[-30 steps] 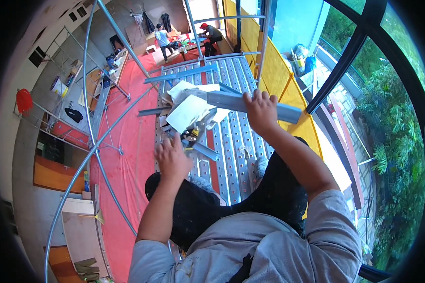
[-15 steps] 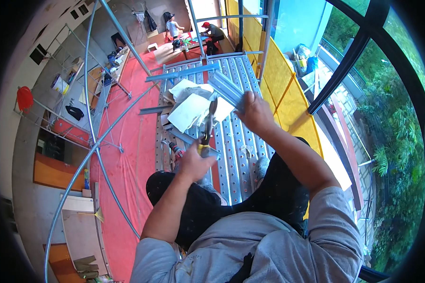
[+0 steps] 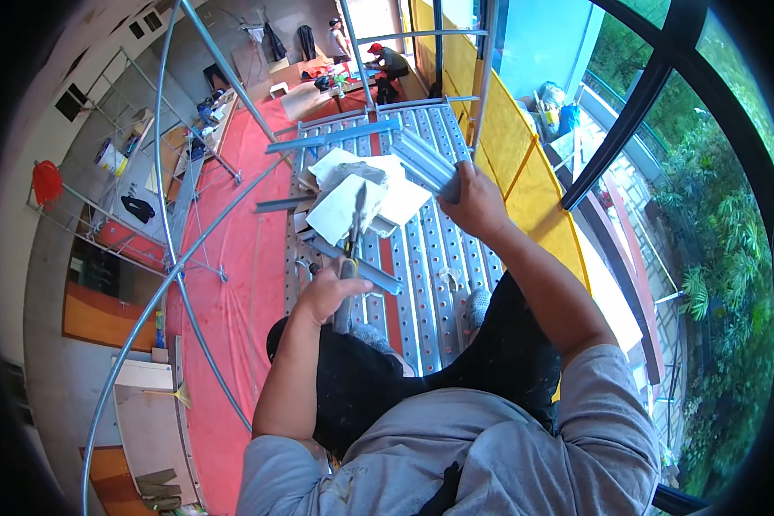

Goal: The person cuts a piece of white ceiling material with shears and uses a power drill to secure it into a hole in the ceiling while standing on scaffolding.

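Note:
My left hand [image 3: 325, 294] is closed round the yellow-and-black handles of a pair of metal snips [image 3: 356, 225]. The dark blades point away from me, over the white board scraps [image 3: 340, 212], and are clear of the metal. In my right hand [image 3: 482, 205] is the near end of a ribbed grey metal channel [image 3: 424, 161], which slants away to the left. Another long metal channel [image 3: 334, 136] lies across the platform beyond the scraps. A shorter metal piece [image 3: 377, 276] lies just right of my left hand.
I sit on a perforated metal scaffold platform [image 3: 434, 314], my feet on it. Scaffold tubes [image 3: 156, 129] cross at the left above a red floor covering [image 3: 224, 310]. Yellow panels [image 3: 507, 146] and window frames line the right. Two people are at the far end below.
My left hand has drawn the snips left and toward me, away from the channel. My right hand and the channel have shifted slightly right. One far person has moved right.

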### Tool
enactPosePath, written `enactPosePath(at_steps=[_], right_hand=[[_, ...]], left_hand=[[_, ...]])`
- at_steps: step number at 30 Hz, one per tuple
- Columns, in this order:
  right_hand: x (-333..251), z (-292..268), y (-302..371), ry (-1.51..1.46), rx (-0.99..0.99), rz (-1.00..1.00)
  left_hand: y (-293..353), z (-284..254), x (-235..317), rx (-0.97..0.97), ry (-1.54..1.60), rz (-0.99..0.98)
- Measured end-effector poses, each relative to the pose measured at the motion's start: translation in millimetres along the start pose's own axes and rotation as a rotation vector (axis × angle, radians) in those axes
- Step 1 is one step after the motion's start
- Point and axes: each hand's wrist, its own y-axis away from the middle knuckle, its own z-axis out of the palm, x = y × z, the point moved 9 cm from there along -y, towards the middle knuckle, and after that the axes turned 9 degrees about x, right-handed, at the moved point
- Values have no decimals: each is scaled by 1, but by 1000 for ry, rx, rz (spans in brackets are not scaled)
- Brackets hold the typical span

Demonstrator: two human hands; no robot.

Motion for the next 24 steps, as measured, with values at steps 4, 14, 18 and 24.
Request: enactPosePath(at_steps=[4, 14, 18, 24], right_hand=[[2, -14, -2, 30, 34, -31], [-42, -60, 3, 169, 338, -510], [-49, -72, 10, 145, 437, -577], [-28, -60, 7, 89, 394, -345]], left_hand=[[16, 33, -37, -193, 345, -358], [25, 33, 6, -73, 78, 123], [42, 40, 5, -219, 203, 24], [53, 29, 9, -70, -14, 146]])
